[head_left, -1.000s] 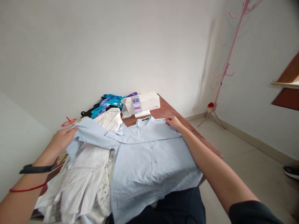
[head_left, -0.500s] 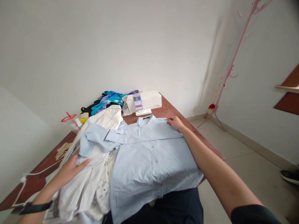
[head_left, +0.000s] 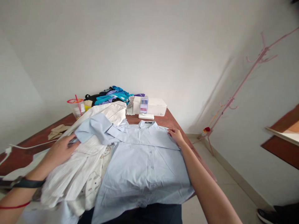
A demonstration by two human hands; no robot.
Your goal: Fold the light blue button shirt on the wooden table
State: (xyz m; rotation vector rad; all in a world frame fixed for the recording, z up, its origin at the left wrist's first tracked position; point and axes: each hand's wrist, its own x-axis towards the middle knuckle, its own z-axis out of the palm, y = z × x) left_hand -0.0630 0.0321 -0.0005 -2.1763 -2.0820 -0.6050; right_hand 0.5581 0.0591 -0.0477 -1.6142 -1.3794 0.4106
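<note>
A light blue button-up shirt (head_left: 149, 168) lies front up on the table, its collar toward the wall and its hem hanging over the near edge. One sleeve is folded flat across the chest; the other spreads left over white clothes. My left hand (head_left: 62, 149) is closed on that left sleeve's edge, thumb and fingers pinching the cloth. At the shirt's right shoulder, my right hand (head_left: 175, 136) has its bent fingers pinched on the fabric. Beneath the left sleeve lie a white striped garment (head_left: 70, 174) and a white cloth with animal prints (head_left: 93, 183).
At the back stand a white box (head_left: 157, 105), a small white device (head_left: 146, 116) and a heap of blue and purple clothes (head_left: 114, 96). A plastic cup with straw (head_left: 78, 109) is back left, near a white cable (head_left: 32, 147). A pink coat stand (head_left: 243, 81) rises on the right.
The view has shifted. My left hand has moved up and left along the sleeve, drawing its end outward, and its fingers have closed. My right hand stays at the shoulder.
</note>
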